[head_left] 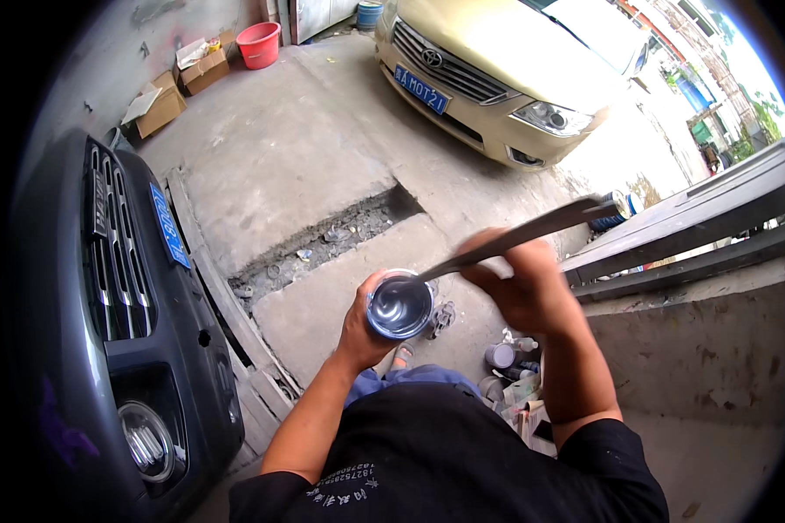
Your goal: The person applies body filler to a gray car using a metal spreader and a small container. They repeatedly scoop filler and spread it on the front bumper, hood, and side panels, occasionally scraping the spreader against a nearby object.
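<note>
My left hand (pixel 361 329) is wrapped round the side of a small round can (pixel 400 309) of shiny dark grey paint, its open top facing up. In my right hand (pixel 525 283) is a long flat stirring stick (pixel 528 232), gripped along its length and slightly smeared by motion. The stick's narrow end reaches the can's right rim at the paint; whether it dips below the surface I cannot tell. Its broad end points up and to the right.
A dark car bumper (pixel 179 340) stands close on the left, a gold car (pixel 488 70) ahead. A trench (pixel 323 240) with rubble cuts the concrete floor. Cans and bottles (pixel 506 357) lie by my right leg, near a low wall (pixel 698 349). Farther back are a red bucket (pixel 258 45) and cardboard boxes (pixel 160 105).
</note>
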`<control>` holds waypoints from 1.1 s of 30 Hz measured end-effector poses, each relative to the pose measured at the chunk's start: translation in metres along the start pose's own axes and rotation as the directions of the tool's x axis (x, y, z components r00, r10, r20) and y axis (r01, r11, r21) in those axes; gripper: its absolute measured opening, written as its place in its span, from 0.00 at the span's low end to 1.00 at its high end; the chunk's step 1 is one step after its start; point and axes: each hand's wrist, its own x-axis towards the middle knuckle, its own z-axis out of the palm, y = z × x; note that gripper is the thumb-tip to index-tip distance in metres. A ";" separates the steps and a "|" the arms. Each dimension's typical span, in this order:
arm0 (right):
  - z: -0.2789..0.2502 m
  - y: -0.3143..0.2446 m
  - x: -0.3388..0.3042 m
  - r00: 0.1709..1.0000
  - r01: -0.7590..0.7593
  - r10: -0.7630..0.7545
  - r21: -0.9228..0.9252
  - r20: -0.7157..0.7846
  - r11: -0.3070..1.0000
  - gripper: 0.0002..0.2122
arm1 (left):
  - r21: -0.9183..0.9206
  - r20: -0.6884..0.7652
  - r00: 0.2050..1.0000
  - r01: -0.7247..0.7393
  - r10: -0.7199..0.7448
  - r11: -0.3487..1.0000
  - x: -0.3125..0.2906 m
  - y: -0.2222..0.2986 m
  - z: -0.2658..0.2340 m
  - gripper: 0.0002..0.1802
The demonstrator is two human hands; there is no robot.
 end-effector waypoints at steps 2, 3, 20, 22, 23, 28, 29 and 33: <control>0.015 -0.005 -0.002 0.964 0.057 -0.041 -0.051 0.263 0.997 0.06 | -0.015 0.053 0.998 0.016 -0.015 1.000 0.003 -0.001 0.000 0.53; 0.019 -0.011 0.000 0.925 0.156 -0.148 0.006 0.350 0.988 0.05 | -0.013 0.012 0.999 -0.050 0.050 0.999 0.002 -0.005 0.000 0.54; 0.005 0.003 0.001 0.920 0.147 -0.153 0.043 0.362 0.988 0.05 | 0.004 -0.003 0.999 -0.035 0.035 0.999 -0.002 0.006 0.011 0.52; 0.000 -0.002 -0.011 0.917 0.150 -0.190 0.138 0.351 0.979 0.05 | 0.034 -0.010 1.000 -0.028 0.028 0.999 -0.004 0.003 0.011 0.52; -0.012 0.001 -0.020 0.928 0.143 -0.199 0.193 0.314 0.971 0.08 | 0.007 -0.023 1.000 0.007 -0.007 1.000 -0.009 -0.001 0.011 0.51; -0.014 0.007 -0.006 0.964 0.105 -0.128 0.107 0.235 0.989 0.11 | 0.069 -0.019 0.999 -0.037 0.039 0.997 -0.003 0.017 0.019 0.52; -0.003 0.003 -0.003 0.921 0.195 -0.235 0.157 0.310 0.968 0.15 | 0.006 -0.018 1.000 -0.013 0.014 1.000 -0.004 0.012 0.020 0.52; -0.033 0.007 -0.026 0.937 0.110 -0.215 0.350 0.276 0.930 0.09 | 0.077 -0.044 0.997 -0.061 0.065 0.995 -0.009 0.011 0.020 0.51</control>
